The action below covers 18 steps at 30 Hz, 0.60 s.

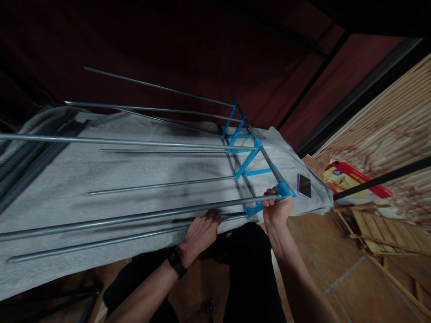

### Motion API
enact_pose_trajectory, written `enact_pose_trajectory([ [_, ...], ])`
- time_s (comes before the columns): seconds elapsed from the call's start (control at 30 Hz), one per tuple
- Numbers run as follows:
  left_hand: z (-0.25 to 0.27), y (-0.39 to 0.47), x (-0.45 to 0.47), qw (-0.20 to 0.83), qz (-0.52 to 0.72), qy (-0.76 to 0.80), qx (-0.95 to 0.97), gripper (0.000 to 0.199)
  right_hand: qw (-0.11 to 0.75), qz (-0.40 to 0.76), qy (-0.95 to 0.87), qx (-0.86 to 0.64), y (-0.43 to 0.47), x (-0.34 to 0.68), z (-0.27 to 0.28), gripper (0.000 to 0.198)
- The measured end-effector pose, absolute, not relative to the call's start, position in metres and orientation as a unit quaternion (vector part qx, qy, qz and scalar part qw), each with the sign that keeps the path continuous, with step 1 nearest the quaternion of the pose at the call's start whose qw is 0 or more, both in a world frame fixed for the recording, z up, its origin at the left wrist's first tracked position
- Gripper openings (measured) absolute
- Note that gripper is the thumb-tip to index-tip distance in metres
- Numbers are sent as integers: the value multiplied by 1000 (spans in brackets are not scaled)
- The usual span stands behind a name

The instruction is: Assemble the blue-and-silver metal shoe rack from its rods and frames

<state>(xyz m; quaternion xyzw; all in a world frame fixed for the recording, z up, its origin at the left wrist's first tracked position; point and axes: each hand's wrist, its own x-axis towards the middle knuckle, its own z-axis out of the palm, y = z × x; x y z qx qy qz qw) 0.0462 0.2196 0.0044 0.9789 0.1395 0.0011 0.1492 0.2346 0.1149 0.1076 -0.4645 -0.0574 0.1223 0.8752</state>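
A partly built rack of grey metal tubes and blue plastic connectors lies across a bed-like surface draped in a light grey cloth (pixel 134 172). My right hand (pixel 278 208) is wrapped round the near corner, its fingers curled about the blue connector (pixel 283 189) where a long upper tube (pixel 141 218) ends. Further left, my left hand (pixel 202 231), with a dark watch on the wrist, closes over the lower front tube (pixel 101 246). More tubes stretch leftward from the other blue connectors (pixel 247 162), their left ends free. My left fingertips are partly hidden.
A phone (pixel 304 186) lies on the cloth at the right. Dark grey tubes (pixel 43 148) are piled at the left end. On the right stand a red and yellow box (pixel 353 179) and a wooden slatted piece (pixel 387 233). Dark red fabric (pixel 151 40) hangs behind.
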Motion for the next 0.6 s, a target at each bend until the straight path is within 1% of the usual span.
enact_pose_trajectory([
  [0.3, 14, 219, 49, 187, -45, 170, 967, 33, 874, 123, -51, -467, 116, 233, 110, 46],
  [0.6, 7, 217, 50, 183, -30, 174, 967, 33, 880, 114, -69, -455, 115, 233, 108, 47],
])
